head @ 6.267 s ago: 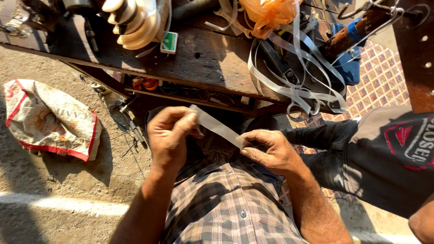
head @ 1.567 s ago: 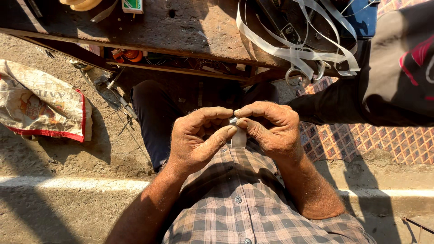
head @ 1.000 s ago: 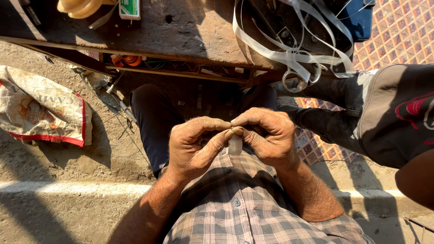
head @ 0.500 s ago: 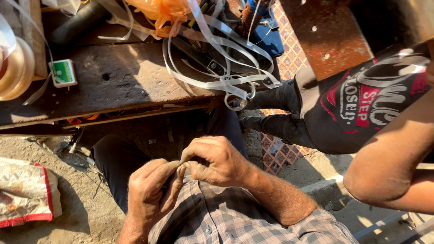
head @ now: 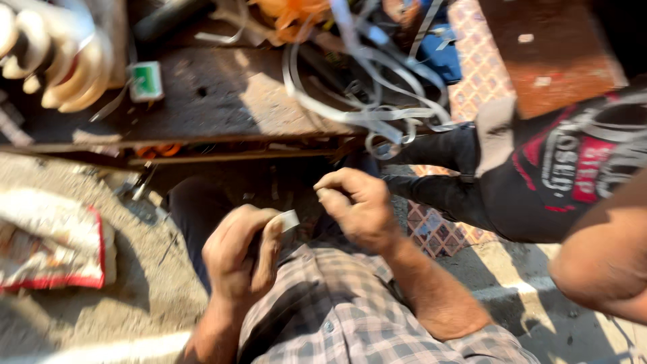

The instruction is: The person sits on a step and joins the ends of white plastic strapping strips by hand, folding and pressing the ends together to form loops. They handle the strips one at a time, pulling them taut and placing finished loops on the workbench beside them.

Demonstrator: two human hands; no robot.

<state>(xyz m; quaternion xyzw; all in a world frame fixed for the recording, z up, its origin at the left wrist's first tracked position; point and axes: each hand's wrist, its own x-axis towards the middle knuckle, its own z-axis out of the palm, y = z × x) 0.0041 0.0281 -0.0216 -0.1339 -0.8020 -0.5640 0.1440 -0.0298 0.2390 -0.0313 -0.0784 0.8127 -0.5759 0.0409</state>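
While the view is blurred by motion, both hands show above a checked shirt (head: 350,317). Left hand (head: 239,259) is curled tight around a short pale strip piece (head: 290,220), whose end juts out past the thumb and forefinger. Right hand (head: 357,205) sits just beside it, apart from the strip, fingers folded in and thumb meeting forefinger; cannot tell whether anything is pinched there.

Beyond the hands, a dark worn workbench (head: 222,101) carries a loose tangle of grey strapping bands (head: 367,94) spilling over its front edge, an orange plastic bundle (head: 296,10), a small green-and-white box (head: 146,81) and cream-coloured rolls (head: 57,57) at the far left.

A red-edged printed cloth (head: 50,249) lies on the dusty ground, left. Another person's bare forearm (head: 603,259) and dark printed garment (head: 573,175) fill the right side.
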